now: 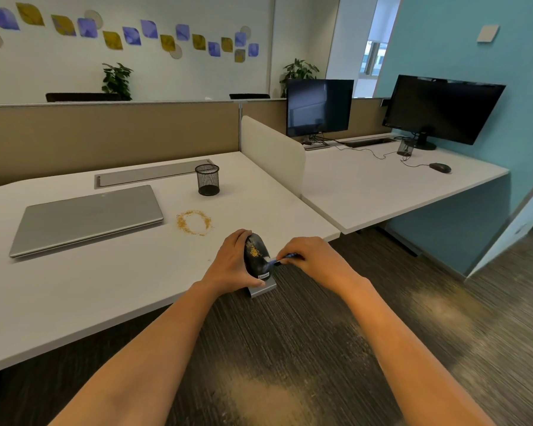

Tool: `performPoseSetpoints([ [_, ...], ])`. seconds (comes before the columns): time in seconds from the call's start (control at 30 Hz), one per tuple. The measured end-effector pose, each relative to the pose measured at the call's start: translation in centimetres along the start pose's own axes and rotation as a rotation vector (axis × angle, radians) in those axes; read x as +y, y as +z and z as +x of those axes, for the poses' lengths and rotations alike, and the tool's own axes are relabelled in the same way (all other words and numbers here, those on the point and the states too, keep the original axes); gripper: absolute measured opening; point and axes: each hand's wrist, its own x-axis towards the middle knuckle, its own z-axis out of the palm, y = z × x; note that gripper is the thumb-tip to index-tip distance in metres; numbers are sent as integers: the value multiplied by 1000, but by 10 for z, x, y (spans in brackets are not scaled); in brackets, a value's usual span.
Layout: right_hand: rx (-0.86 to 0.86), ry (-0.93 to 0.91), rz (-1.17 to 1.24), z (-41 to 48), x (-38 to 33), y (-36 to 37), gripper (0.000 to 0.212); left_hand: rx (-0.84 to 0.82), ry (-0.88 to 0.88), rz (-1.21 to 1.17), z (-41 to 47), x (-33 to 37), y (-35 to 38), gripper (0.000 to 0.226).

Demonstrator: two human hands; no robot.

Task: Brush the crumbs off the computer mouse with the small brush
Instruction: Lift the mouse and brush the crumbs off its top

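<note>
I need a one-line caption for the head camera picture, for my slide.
Left hand holds a crumb-dusted black mouse at the desk edge while right hand applies a small blue brush.

A black computer mouse (257,253) speckled with yellow crumbs (254,249); a blue small brush (285,258); white desk (105,287); silver laptop (86,219); black mesh pen cup (207,179); dark striped carpet (290,333); teal wall (474,56) at right.
</note>
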Motion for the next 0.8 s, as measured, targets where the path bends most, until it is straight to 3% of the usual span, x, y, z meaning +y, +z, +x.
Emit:
performPoseSetpoints([
  [0.27, 228, -39, 103, 15, -12, -6, 18, -5, 14, -14, 1, 4, 3, 111],
  [0.63, -6, -5, -64, 7, -18, -3, 21, -11, 9, 26, 2, -4, -4, 112],
  [0.8, 342, 241, 428, 19, -15, -9, 13, -16, 47, 6, 3, -1, -1, 109],
])
